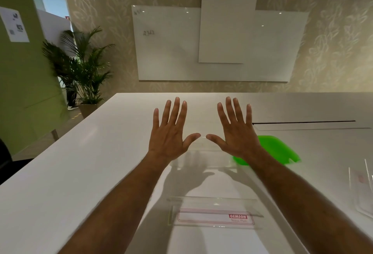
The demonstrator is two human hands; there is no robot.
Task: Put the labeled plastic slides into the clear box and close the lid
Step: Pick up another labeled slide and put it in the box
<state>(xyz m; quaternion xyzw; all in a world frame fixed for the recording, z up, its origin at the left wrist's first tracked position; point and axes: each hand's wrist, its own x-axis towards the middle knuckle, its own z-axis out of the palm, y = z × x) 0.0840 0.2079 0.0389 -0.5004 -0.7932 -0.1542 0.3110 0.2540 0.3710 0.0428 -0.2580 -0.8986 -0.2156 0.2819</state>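
Observation:
My left hand [170,130] and my right hand [235,130] are raised above the white table [90,163], palms down, fingers spread, holding nothing. Beneath and between them sits the clear box [203,158], hard to make out against the table. Its green lid [276,150] lies just right of the box, partly hidden by my right forearm. A clear plastic slide with a red "GEMSON" label [215,216] lies near the table's front edge between my forearms. Another clear slide [361,185] rests at the far right edge of the view.
A thin black line and a seam [302,122] run across the table at the right. A whiteboard [171,48] hangs on the far wall. A potted palm [84,68] stands past the table's left corner.

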